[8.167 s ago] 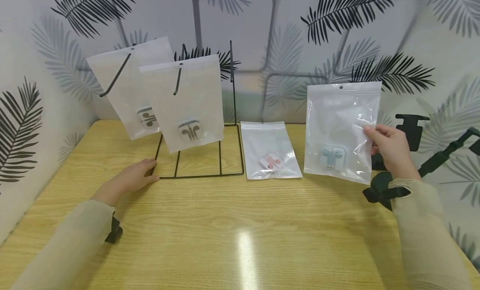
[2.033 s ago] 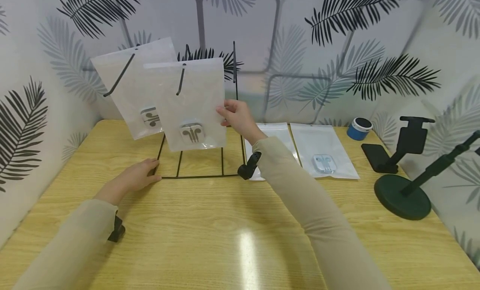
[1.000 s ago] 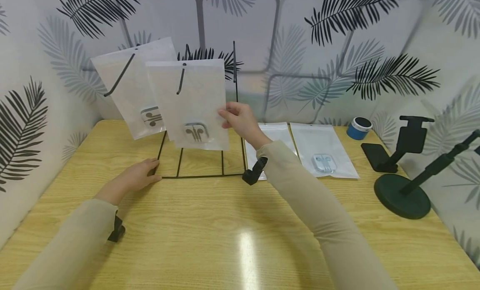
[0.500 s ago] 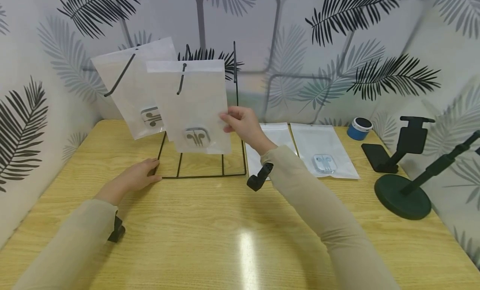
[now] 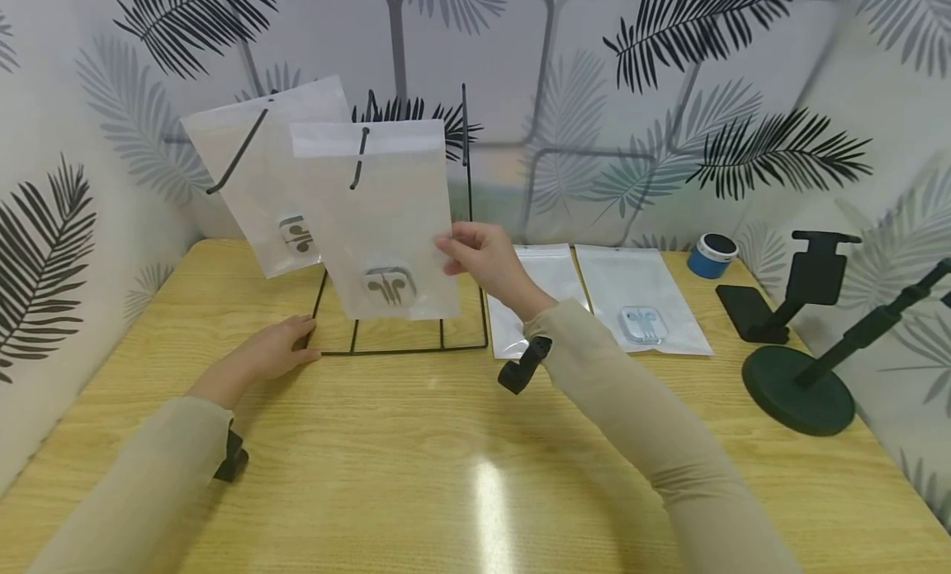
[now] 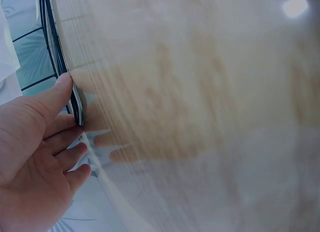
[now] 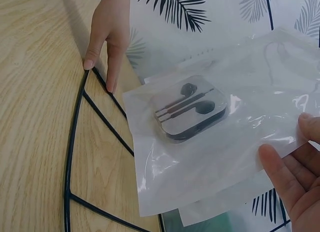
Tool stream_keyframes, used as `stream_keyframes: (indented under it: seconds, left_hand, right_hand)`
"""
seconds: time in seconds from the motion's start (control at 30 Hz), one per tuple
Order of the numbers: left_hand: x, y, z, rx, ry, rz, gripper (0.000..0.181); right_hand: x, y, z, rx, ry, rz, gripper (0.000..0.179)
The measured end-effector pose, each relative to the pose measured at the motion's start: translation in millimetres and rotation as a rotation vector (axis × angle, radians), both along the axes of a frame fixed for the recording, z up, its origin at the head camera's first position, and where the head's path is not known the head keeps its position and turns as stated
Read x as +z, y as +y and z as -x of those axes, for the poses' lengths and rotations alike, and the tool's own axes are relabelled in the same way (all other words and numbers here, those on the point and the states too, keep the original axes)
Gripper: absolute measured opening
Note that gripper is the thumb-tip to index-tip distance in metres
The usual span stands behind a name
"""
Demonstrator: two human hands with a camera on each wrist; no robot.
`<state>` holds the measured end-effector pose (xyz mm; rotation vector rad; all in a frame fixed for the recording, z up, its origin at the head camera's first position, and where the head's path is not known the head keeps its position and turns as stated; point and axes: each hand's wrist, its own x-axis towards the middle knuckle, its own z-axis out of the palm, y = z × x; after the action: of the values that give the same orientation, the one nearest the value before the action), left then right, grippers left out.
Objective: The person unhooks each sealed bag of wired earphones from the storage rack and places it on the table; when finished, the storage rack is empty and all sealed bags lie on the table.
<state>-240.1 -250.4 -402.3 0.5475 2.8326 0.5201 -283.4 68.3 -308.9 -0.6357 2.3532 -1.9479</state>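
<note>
My left hand (image 5: 263, 355) pinches the front corner of the black wire display rack (image 5: 404, 352), thumb and fingers around the wire in the left wrist view. At the front hook, my right hand (image 5: 490, 264) pinches the right edge of a clear-and-white zip bag (image 5: 394, 202) of earphones. Its earphones in their case (image 7: 190, 110) show dark through the plastic. The hook still passes through the bag near its top. Another earphone bag (image 5: 241, 190) hangs tilted on the left hook (image 5: 238, 151). The right wrist view shows a bag edge behind the gripped one.
Two flat bags lie right of the rack: one (image 5: 550, 264) partly hidden by my right arm, another (image 5: 624, 277) with pale blue earphones. Further right stand a blue round container (image 5: 711, 256), a black phone stand (image 5: 813, 277) and a dark green round-based stand (image 5: 798, 391).
The blue-earphone bag, earlier in my right hand, now lies on the table. My right hand has since taken the front hanging bag and drawn it forward and down. My left hand stays put.
</note>
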Motion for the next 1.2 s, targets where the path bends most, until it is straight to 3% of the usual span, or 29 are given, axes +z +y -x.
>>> stream_keyframes:
  seconds: [0.87, 1.2]
  left_hand:
    - [1.3, 0.9, -0.5, 0.013, -0.019, -0.008, 0.061]
    - [1.4, 0.4, -0.7, 0.002, -0.012, -0.008, 0.061]
  right_hand:
    - [-5.4, 6.0, -29.6, 0.102, 0.061, 0.022, 0.017]
    - [-5.0, 8.0, -36.3, 0.147, 0.075, 0.075, 0.017]
